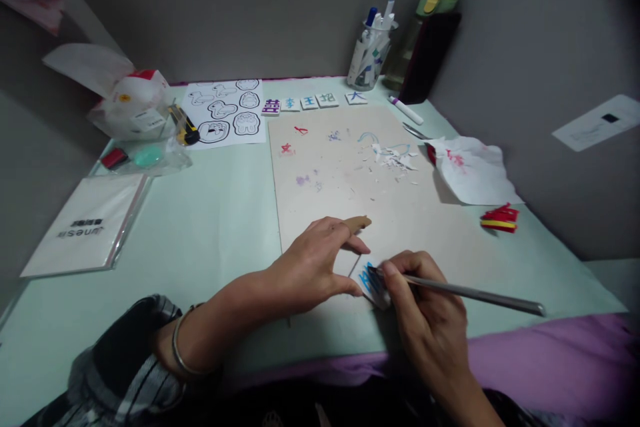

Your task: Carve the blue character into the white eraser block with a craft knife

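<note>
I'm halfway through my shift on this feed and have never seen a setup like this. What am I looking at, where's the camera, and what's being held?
There's no machine here: you're seeing a person's two bare hands. The only picture comes from a camera worn on the head, looking forward and down.

The right hand holds a slim metallic tool, its tip at a small white block marked in blue. The left hand has its thumb and fingers at the block's edge, apparently steadying it.

Beneath is a beige board with white shavings. Behind it stand a row of marked tiles and a cup of pens.
</note>
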The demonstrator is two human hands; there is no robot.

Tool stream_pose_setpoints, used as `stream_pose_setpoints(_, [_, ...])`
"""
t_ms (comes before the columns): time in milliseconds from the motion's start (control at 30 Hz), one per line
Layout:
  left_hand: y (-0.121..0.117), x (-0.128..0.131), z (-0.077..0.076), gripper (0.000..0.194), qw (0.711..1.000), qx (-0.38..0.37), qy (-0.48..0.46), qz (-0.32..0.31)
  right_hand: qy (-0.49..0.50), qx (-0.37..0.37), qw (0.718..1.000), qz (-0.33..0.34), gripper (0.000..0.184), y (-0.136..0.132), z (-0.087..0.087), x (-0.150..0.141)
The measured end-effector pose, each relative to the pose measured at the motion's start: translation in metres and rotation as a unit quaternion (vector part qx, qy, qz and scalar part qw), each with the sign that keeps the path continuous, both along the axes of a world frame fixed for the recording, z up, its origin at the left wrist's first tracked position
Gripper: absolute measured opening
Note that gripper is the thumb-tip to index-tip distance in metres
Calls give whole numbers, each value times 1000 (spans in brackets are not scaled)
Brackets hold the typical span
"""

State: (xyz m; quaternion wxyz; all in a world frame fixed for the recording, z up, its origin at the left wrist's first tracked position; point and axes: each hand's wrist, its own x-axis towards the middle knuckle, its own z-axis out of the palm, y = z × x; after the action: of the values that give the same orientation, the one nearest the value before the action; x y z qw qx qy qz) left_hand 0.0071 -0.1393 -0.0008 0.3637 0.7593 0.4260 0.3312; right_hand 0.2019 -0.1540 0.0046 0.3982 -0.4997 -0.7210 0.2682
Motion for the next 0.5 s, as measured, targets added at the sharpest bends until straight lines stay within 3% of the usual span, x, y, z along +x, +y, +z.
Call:
stream_pose_setpoints(267, [-4,2,0,90,996,74,50,-1,-6,-8,1000,21,23,6,5,-1])
stream_pose_setpoints(500, [-10,4,9,81,994,73,78,3,7,-8,1000,27,23,6,4,5])
